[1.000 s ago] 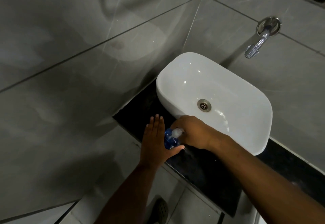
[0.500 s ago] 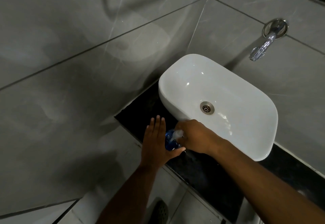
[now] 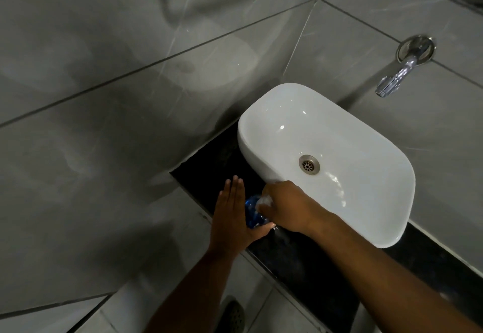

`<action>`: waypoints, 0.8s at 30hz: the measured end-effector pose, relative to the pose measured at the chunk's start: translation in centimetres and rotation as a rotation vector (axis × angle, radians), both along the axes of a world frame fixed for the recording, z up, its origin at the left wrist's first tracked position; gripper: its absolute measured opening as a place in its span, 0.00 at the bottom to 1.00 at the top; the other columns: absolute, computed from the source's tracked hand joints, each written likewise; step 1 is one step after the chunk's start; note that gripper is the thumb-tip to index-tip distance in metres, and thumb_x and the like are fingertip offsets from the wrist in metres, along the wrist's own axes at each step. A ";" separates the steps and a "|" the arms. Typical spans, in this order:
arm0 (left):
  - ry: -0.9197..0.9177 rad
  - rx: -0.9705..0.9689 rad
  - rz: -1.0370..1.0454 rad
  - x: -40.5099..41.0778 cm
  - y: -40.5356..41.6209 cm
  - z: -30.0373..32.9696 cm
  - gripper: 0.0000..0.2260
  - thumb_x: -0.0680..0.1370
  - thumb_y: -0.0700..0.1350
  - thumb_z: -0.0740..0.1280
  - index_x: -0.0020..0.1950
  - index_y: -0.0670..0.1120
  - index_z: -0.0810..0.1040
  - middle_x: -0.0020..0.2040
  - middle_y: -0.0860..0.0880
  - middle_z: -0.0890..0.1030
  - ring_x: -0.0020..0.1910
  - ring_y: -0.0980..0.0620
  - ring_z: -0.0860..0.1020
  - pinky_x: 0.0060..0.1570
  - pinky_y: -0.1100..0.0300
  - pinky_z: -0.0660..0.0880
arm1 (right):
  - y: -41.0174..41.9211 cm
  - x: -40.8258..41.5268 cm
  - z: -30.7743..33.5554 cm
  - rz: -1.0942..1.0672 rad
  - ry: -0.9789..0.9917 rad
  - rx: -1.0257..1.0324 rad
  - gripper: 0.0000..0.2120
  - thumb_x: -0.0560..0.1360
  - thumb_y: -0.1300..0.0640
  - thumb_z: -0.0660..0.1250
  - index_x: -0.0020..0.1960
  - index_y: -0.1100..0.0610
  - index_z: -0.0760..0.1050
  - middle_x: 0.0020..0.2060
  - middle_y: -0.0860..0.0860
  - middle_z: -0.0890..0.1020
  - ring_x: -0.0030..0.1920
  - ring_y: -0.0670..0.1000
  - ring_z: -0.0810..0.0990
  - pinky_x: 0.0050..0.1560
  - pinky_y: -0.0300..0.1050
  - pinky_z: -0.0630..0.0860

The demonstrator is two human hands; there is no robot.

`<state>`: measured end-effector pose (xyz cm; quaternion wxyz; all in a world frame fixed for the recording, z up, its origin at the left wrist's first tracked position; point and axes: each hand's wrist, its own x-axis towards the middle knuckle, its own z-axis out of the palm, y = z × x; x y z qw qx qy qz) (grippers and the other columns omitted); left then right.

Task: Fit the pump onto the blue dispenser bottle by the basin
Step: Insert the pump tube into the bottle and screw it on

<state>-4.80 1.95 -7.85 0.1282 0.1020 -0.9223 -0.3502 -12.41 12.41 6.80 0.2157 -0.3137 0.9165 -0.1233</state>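
A blue dispenser bottle (image 3: 251, 215) stands on the black counter (image 3: 295, 257), just left of the white basin (image 3: 339, 136). My left hand (image 3: 232, 212) lies flat against the bottle's left side, fingers straight, thumb curled under its near side. My right hand (image 3: 285, 207) is closed over the white pump (image 3: 262, 200) on top of the bottle. Only a little of the pump shows between the hands. Whether the pump is seated on the neck is hidden.
A chrome tap (image 3: 400, 71) juts from the grey tiled wall above the basin's far right. The basin's drain (image 3: 309, 164) is in its middle. The counter's front edge runs under my forearms. A dark shoe (image 3: 232, 317) shows on the floor below.
My right hand has closed further over the pump, so less of its white head shows. The left hand stays against the bottle. The view has shifted slightly.
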 end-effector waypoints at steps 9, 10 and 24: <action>0.016 0.133 0.031 0.1 1.1 -1.1 0.52 0.65 0.66 0.69 0.77 0.43 0.48 0.77 0.42 0.57 0.75 0.44 0.57 0.71 0.47 0.61 | 0.8 0.0 -0.9 0.022 0.039 -0.057 0.07 0.72 0.54 0.69 0.44 0.57 0.78 0.41 0.50 0.79 0.40 0.50 0.80 0.38 0.41 0.73; 0.025 0.159 0.039 0.1 1.3 -1.1 0.52 0.65 0.65 0.69 0.77 0.45 0.47 0.77 0.42 0.57 0.75 0.44 0.58 0.71 0.48 0.60 | 0.7 0.1 -1.0 -0.002 0.071 -0.028 0.09 0.72 0.50 0.69 0.42 0.57 0.77 0.39 0.49 0.78 0.39 0.51 0.80 0.36 0.41 0.72; 0.047 0.228 0.091 0.4 2.0 -0.8 0.50 0.63 0.61 0.72 0.76 0.43 0.53 0.76 0.43 0.58 0.75 0.44 0.56 0.70 0.42 0.63 | -0.6 0.2 0.7 0.098 0.175 0.074 0.12 0.73 0.48 0.68 0.45 0.57 0.76 0.39 0.49 0.74 0.41 0.53 0.79 0.39 0.45 0.73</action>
